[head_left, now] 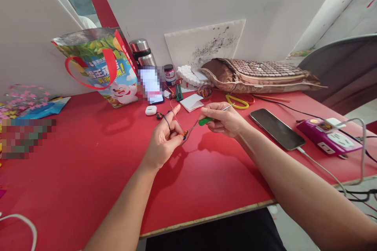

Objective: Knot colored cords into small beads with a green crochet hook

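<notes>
My left hand pinches a small multicoloured crochet piece between thumb and finger, its index finger stretched out. Dark yarn wraps round that finger and runs back to the table. In my right hand is a crochet hook with a green handle; its metal shaft points up and to the right, away from the piece. A taut strand runs from the piece to my right fingers. Beyond the hands lie a folded white paper and a ball of multicoloured yarn.
A lit phone stands behind my left hand, near a white earbud case, a colourful bag and a steel flask. Yellow-handled scissors, a dark phone on a cable and a purple power strip lie right. A cushion rests behind.
</notes>
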### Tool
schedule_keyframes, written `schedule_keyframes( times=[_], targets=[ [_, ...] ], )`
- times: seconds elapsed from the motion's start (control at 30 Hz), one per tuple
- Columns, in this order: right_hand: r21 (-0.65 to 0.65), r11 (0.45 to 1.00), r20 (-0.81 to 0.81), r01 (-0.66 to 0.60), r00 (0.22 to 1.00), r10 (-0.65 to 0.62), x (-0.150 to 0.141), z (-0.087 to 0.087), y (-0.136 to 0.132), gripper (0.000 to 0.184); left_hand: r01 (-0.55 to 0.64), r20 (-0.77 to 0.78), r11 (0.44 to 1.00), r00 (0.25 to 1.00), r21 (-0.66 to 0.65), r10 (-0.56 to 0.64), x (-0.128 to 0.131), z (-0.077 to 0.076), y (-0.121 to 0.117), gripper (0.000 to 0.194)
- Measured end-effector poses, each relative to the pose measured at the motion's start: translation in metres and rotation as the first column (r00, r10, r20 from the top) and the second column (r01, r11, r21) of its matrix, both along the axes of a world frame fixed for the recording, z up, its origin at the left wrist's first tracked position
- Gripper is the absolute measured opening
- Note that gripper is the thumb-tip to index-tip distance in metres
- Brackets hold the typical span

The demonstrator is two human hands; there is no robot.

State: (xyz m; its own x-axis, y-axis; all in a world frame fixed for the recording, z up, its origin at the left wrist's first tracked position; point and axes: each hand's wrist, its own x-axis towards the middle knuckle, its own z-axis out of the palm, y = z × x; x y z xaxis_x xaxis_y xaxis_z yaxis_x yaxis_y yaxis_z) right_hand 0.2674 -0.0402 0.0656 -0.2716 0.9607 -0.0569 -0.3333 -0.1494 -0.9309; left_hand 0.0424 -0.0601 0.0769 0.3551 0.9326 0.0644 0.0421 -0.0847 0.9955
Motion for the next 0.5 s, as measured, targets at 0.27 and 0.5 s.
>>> schedule_keyframes(
  times=[0.27,0.5],
  targets=[
    [-0.006,1.000,-0.089,-0.025,0.996,0.024,0.002,-0.005,0.001,0.042,0.047,0.132,0.999,0.990,0.002,-0.047,0.001,0.000,-0.003,0.082],
    [-0.036,0.995,-0.214,-0.089,0.974,0.079,-0.008,-0.011,-0.001,0.039,0.028,0.158,0.999,0.987,-0.023,-0.024,0.003,0.003,-0.006,0.081]
  ],
)
